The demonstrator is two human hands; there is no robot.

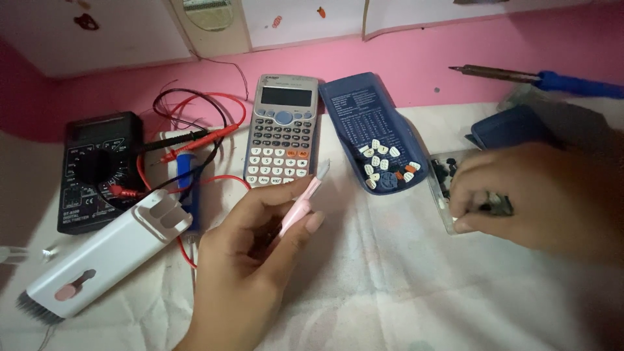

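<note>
A light, stiff pink pen-shaped tool (300, 207), best gripped mid-barrel, is pinched in the left hand (250, 260) just below the calculator (281, 130), while small black keys in a clear tray (444, 195) are pinched by the right hand (533, 195).

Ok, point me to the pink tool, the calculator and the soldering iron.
pink tool (300, 207), head view, on its pink shaft just above the left hand's fingers.
calculator (282, 133), head view, on the middle of its keypad.
soldering iron (572, 83), head view, on its blue handle.
</note>
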